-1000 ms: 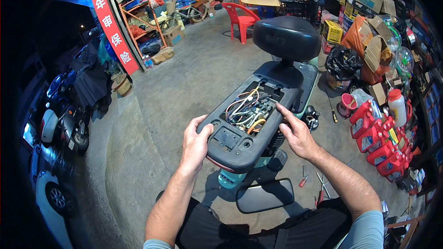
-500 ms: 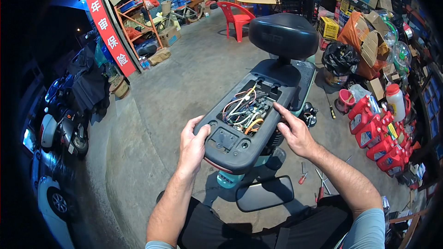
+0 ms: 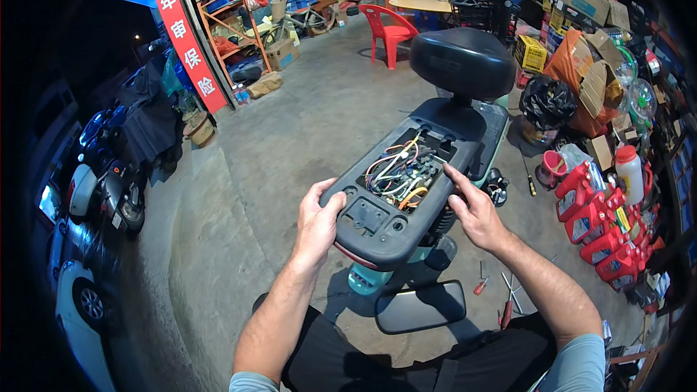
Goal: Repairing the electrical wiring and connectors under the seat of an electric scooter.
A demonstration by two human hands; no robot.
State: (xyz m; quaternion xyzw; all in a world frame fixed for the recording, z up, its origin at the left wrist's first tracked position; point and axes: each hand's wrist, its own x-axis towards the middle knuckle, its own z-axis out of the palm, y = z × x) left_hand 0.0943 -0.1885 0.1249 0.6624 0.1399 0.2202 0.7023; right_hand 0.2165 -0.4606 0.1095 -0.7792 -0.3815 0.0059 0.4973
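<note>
Clasping the near left edge of the rear deck [image 3: 369, 219], the left hand [image 3: 317, 223] sets its thumb on top, probably for steadiness. The right hand [image 3: 481, 216] rests its index finger at the deck's right side, grip spread apart, leaving the exposed wiring [image 3: 396, 174] uncovered. The deck lies between both hands.

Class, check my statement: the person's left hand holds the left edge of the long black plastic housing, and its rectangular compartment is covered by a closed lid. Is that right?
Not quite: the rectangular compartment is open, with tangled multicoloured wires exposed, as the head view shows. The left hand does hold the left edge of the long black plastic housing.
</note>
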